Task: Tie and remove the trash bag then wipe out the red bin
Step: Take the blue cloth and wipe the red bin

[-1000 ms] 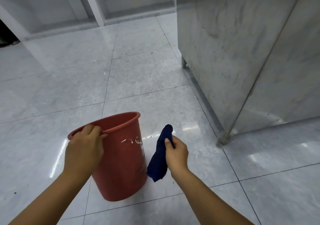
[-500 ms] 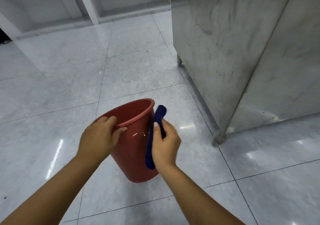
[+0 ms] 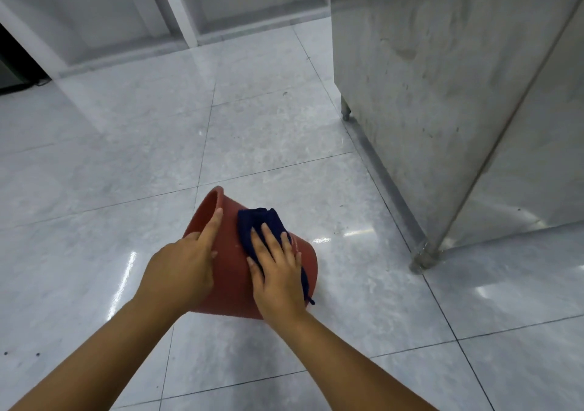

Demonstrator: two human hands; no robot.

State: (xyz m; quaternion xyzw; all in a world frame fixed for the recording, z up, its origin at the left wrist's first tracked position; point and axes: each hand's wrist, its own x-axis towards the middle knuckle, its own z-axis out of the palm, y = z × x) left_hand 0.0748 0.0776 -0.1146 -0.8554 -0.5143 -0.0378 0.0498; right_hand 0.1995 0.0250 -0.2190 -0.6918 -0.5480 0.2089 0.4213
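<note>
Both hands lie flat on the tipped bin, neither one curled round anything. Left hand [image 3: 183, 262] presses its straight fingers along the near wall, the forefinger reaching almost to the rim, probably to stop the thing rolling while it is rubbed. Beneath it the red bin [image 3: 230, 279] leans over on the tiled floor [image 3: 94, 164], base toward the person and mouth turned away to the upper left. That tilt seems meant to bring the side wall up under the cloth. Just right of the left hand, the dark blue cloth [image 3: 257, 224] is spread on the outer wall, and the right hand [image 3: 278, 271] bears down on it with fingers splayed, covering its lower half. Well apart on the right stands a steel cabinet [image 3: 442, 94] on short feet.

No trash bag shows anywhere (likely already out). The bin's inside cannot be seen, so whether it has been wiped is not clear from this view.
</note>
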